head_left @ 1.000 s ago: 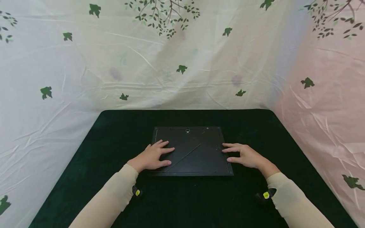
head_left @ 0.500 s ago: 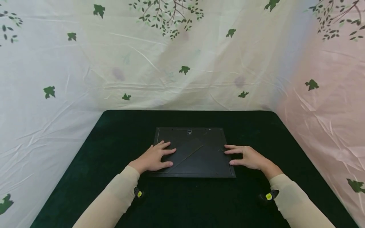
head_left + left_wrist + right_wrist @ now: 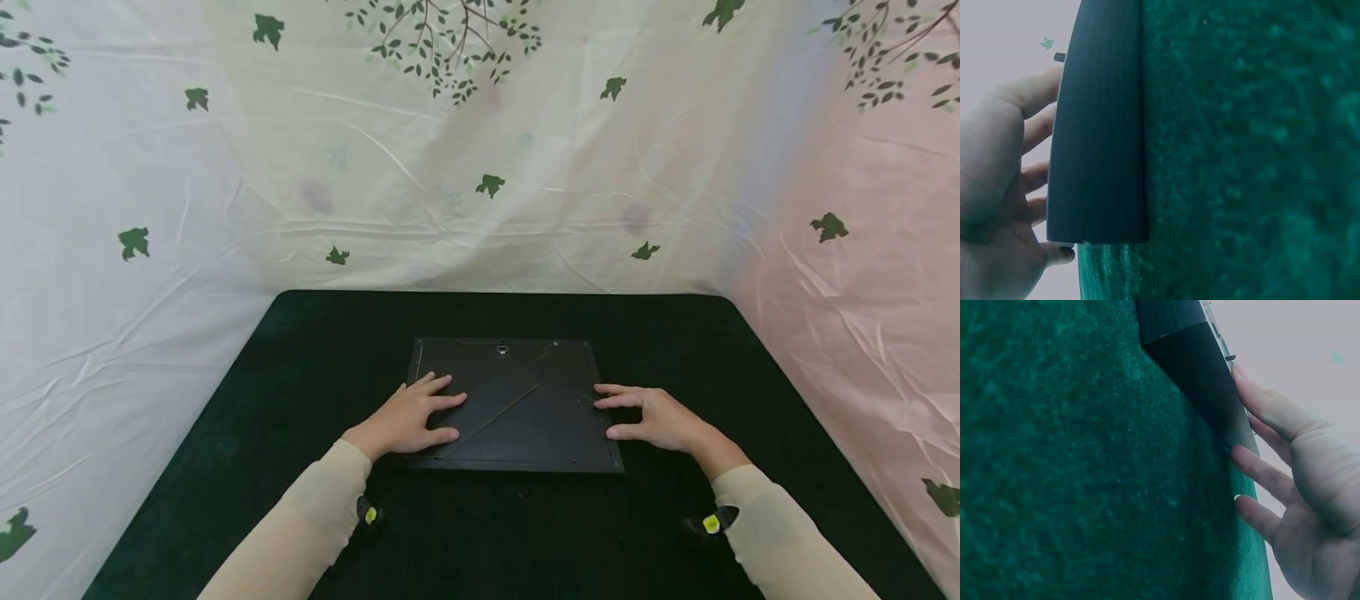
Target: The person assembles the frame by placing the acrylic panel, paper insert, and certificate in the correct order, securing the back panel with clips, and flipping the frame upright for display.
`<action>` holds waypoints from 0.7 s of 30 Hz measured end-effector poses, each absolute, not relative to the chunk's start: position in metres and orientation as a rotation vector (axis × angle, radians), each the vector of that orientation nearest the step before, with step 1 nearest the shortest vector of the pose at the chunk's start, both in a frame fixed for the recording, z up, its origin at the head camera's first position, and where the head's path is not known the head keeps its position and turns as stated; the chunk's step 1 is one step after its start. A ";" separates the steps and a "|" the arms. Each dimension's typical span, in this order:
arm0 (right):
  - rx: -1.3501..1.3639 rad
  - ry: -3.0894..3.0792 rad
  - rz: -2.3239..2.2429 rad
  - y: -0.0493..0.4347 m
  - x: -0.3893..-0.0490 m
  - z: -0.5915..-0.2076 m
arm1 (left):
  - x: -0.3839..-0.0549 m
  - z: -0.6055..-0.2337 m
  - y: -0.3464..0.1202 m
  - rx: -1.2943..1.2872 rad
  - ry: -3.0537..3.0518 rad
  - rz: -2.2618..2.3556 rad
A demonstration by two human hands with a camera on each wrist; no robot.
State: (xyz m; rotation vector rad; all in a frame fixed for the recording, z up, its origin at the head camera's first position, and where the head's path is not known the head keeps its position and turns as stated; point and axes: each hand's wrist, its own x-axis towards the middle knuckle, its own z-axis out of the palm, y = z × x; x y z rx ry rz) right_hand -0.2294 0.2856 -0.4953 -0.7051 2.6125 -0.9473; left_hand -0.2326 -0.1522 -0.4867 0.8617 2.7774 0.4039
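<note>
A black picture frame lies flat on the table with its back facing up. A small metal hanger sits near its far edge, and a thin diagonal line crosses the backing. My left hand rests on the frame's left part, fingers spread. At the right edge, my right hand touches the frame with extended fingers and thumb. In the left wrist view, the frame's thick side stands beside my fingers. The right wrist view shows a corner of the frame, with fingertips against its edge. Its front is hidden.
A dark green cloth covers the table. Behind and to both sides hangs a pale curtain printed with green leaves and branches. Each sleeve cuff has a small black device with a yellow-green mark near it.
The head view has shifted slightly, so the whole scene sits a little farther right and lower. Both hands stay in the same place on the picture frame.
</note>
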 end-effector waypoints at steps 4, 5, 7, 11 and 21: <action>-0.701 2.614 -0.938 0.285 -0.228 -0.495 | -0.232 -0.485 -0.151 0.854 2.776 0.413; -0.696 2.615 -0.932 0.285 -0.228 -0.495 | -0.231 -0.485 -0.151 0.851 2.774 0.409; -0.682 2.613 -0.929 0.283 -0.228 -0.493 | -0.231 -0.484 -0.151 0.852 2.774 0.403; -0.665 2.626 -0.896 0.278 -0.227 -0.489 | -0.231 -0.483 -0.150 0.855 2.778 0.396; -0.619 2.639 -0.781 0.270 -0.227 -0.479 | -0.231 -0.483 -0.149 0.827 2.767 0.396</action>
